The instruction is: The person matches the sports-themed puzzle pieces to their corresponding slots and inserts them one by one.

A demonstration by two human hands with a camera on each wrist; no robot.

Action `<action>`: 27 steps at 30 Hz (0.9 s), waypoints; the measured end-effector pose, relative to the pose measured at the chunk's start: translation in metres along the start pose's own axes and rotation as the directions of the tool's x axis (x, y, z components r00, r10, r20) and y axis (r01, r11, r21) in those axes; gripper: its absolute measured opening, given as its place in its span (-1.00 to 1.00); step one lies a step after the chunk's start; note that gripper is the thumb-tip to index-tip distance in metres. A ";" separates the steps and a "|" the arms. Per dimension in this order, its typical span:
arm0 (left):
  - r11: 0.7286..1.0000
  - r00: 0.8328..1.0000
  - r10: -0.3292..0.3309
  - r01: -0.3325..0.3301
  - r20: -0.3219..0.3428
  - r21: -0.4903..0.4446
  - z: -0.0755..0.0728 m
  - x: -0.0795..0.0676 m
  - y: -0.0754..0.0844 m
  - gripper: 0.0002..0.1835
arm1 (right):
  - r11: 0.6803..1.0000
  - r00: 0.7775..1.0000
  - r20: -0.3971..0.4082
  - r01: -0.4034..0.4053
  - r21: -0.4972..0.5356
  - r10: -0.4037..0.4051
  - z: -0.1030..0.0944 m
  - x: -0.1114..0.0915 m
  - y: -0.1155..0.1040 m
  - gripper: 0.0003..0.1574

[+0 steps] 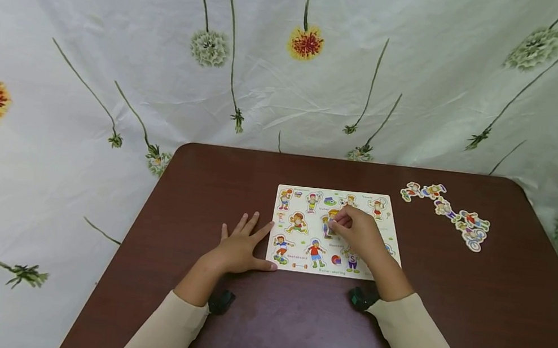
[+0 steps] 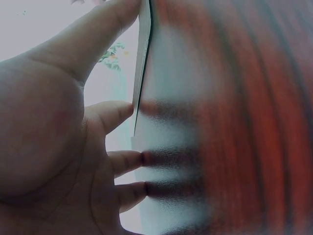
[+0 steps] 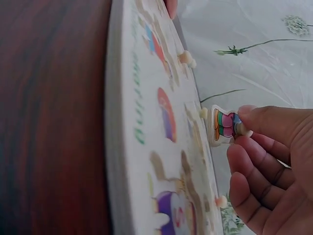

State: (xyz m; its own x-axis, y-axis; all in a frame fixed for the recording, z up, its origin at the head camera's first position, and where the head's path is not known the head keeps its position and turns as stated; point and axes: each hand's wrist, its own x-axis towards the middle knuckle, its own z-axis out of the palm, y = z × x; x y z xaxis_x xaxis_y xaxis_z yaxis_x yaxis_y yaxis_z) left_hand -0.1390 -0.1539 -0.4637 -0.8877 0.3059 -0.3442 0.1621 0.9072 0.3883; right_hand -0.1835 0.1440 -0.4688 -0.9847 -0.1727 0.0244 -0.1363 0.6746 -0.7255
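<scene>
A white wooden peg puzzle board (image 1: 314, 230) printed with children playing sports lies on the table. My left hand (image 1: 239, 251) rests palm down at its left side, fingers spread, with thumb and index finger touching the board's edge. Over the middle of the board, my right hand (image 1: 363, 237) pinches a puzzle piece (image 3: 224, 126) between thumb and fingers. The right wrist view shows this piece tilted up above the board, colourful legs visible, its upper part hidden by the fingertips. Small pegs (image 3: 187, 59) stand up from other pieces on the board.
Several loose figure pieces (image 1: 473, 220) lie in a chain on the right of the dark brown table (image 1: 206, 183). A flower-print cloth (image 1: 146, 24) hangs behind the table's far edge. Small dark devices (image 1: 221, 302) sit at both wrists.
</scene>
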 end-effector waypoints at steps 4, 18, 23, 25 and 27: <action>1.000 1.000 -0.001 0.001 -0.002 0.002 0.000 0.000 0.000 0.12 | 1.000 0.999 0.035 -0.014 0.003 0.014 0.005 0.002 0.002 -0.77; 1.000 1.000 0.005 -0.005 -0.007 0.008 0.000 0.002 0.001 0.12 | 0.998 0.998 0.059 -0.026 -0.048 0.029 0.016 0.004 0.008 -0.82; 1.000 1.000 0.003 -0.003 -0.011 0.012 0.002 0.003 -0.001 0.12 | 0.999 0.998 0.055 -0.008 -0.033 0.009 0.017 0.003 0.009 -0.84; 1.000 1.000 0.001 -0.001 -0.010 0.009 0.003 0.003 -0.002 0.13 | 1.000 0.998 0.055 0.001 -0.027 0.001 0.018 0.003 0.009 -0.84; 1.000 1.000 0.000 0.000 -0.010 0.004 0.003 0.003 -0.002 0.13 | 1.000 0.998 0.057 0.004 -0.023 -0.003 0.018 0.003 0.010 -0.85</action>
State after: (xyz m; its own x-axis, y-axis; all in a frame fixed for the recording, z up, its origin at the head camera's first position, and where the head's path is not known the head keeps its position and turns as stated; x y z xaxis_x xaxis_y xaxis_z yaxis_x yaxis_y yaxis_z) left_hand -0.1404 -0.1542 -0.4677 -0.8921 0.3026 -0.3354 0.1635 0.9084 0.3848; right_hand -0.1855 0.1371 -0.4881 -0.9764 -0.2155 -0.0130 -0.1428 0.6900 -0.7096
